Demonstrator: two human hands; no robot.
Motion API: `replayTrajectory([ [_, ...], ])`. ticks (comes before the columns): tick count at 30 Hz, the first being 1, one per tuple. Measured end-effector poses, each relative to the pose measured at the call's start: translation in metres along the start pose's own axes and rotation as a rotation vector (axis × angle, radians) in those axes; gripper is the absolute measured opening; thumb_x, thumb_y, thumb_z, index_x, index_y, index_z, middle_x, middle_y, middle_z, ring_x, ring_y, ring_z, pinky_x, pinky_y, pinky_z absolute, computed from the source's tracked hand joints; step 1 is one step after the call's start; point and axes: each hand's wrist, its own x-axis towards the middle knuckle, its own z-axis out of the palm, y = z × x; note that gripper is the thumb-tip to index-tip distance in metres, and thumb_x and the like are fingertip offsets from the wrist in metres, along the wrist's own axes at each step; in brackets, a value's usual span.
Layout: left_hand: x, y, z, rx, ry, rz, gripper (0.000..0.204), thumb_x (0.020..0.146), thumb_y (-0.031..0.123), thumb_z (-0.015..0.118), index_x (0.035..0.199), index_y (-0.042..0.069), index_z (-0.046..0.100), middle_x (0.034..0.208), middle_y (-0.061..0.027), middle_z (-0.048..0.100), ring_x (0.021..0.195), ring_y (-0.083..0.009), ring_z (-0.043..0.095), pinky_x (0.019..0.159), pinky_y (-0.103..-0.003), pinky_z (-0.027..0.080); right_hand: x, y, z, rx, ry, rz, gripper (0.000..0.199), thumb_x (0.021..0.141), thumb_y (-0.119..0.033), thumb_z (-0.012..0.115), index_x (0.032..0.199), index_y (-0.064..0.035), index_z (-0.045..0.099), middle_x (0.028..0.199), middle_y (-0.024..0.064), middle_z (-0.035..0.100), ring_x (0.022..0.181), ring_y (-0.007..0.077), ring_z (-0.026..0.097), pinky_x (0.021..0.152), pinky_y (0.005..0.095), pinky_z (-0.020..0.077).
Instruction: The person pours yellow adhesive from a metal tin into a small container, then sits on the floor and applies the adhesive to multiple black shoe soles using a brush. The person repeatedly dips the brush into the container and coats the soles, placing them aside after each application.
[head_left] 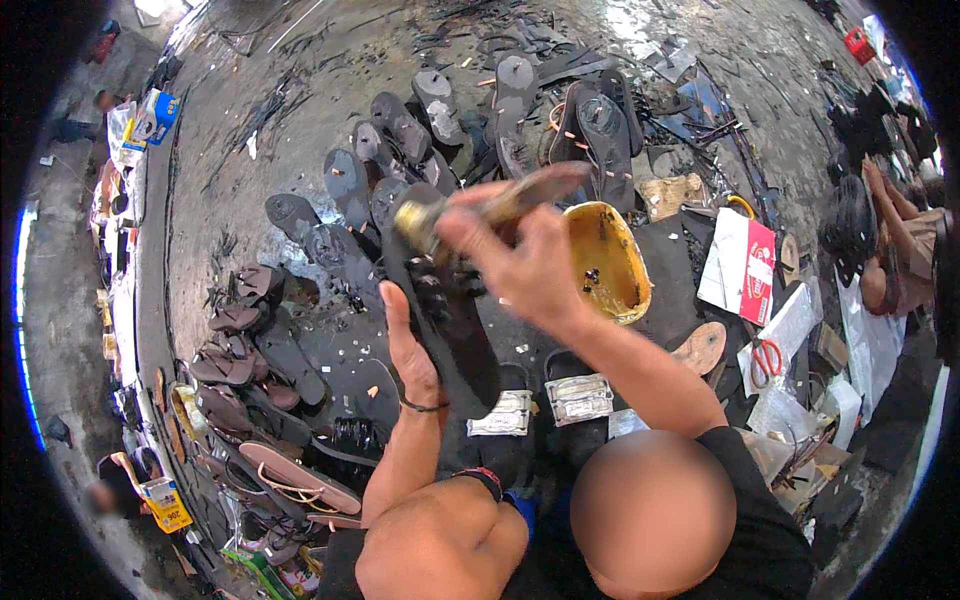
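My left hand [408,352] props up a dark sandal sole [466,350] at a tilt, its thumb along the edge and the other fingers mostly hidden behind. Black straps show near the middle of the sole. In my closed right hand [525,262] is a brush [545,190] with a brown handle, somewhat blurred; its yellowish end lies over the sole's upper part. Just right of that hand stands a yellow tub [643,295] with amber, glue-like residue inside.
Grey-smeared soles [515,100] lie beyond my hands, and dark sandals [225,362] pile up on the left. To the right are a red-and-white box [745,265], red-handled scissors [766,358] and plastic sheets. Another person's arm [895,215] shows at far right.
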Motion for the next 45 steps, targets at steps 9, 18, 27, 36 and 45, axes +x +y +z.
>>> replayTrajectory([
  [9,0.014,0.015,-0.008,0.086,0.060,0.119,0.053,0.099,0.053,0.054,0.122,0.005,0.060,0.106,-0.0054,0.068,0.089,-0.0176,0.067,0.080,-0.032,0.055,-0.030,-0.018,-0.010,-0.033,-0.193,0.047,0.023,0.090,-0.019,0.076,0.105,-0.0034,0.068,0.094,0.0071,0.072,0.087,0.0112,0.066,0.076,0.0283,0.0520],
  [18,0.000,0.026,-0.017,1.731,-0.404,0.985,0.037,0.078,0.024,0.084,0.112,0.018,0.070,0.135,-0.0044,0.063,0.130,-0.0249,0.055,0.111,-0.046,0.036,-0.009,-0.061,-0.073,-0.421,-0.212,0.186,0.019,0.091,-0.019,0.071,0.098,-0.0018,0.071,0.077,0.0037,0.066,0.071,0.0102,0.061,0.065,0.0281,0.0485],
  [27,-0.005,0.008,-0.023,1.810,-0.718,1.069,0.042,0.079,0.015,0.072,0.119,0.027,0.068,0.135,0.0038,0.062,0.131,-0.0201,0.055,0.118,-0.055,0.028,0.017,-0.075,-0.047,-0.772,-0.640,0.405,0.043,0.087,-0.048,0.071,0.083,-0.0058,0.076,0.062,0.0149,0.063,0.064,0.0309,0.066,0.066,0.0419,0.0504],
  [36,-0.006,0.008,-0.025,1.907,-0.770,1.117,0.044,0.079,0.017,0.067,0.123,0.022,0.068,0.129,0.0016,0.063,0.133,-0.0181,0.051,0.120,-0.053,0.028,0.016,-0.055,-0.048,-0.790,-0.721,0.399,0.035,0.085,-0.038,0.069,0.080,-0.0036,0.073,0.067,0.0186,0.066,0.068,0.0362,0.068,0.070,0.0455,0.0521],
  [45,-0.006,-0.001,-0.028,1.822,-0.798,1.132,0.043,0.080,0.013,0.064,0.122,0.021,0.069,0.122,0.0007,0.064,0.131,-0.0160,0.052,0.121,-0.052,0.028,0.017,-0.051,-0.045,-0.855,-0.618,0.377,0.036,0.086,-0.037,0.069,0.083,-0.0013,0.072,0.069,0.0197,0.067,0.072,0.0402,0.068,0.074,0.0478,0.0535],
])
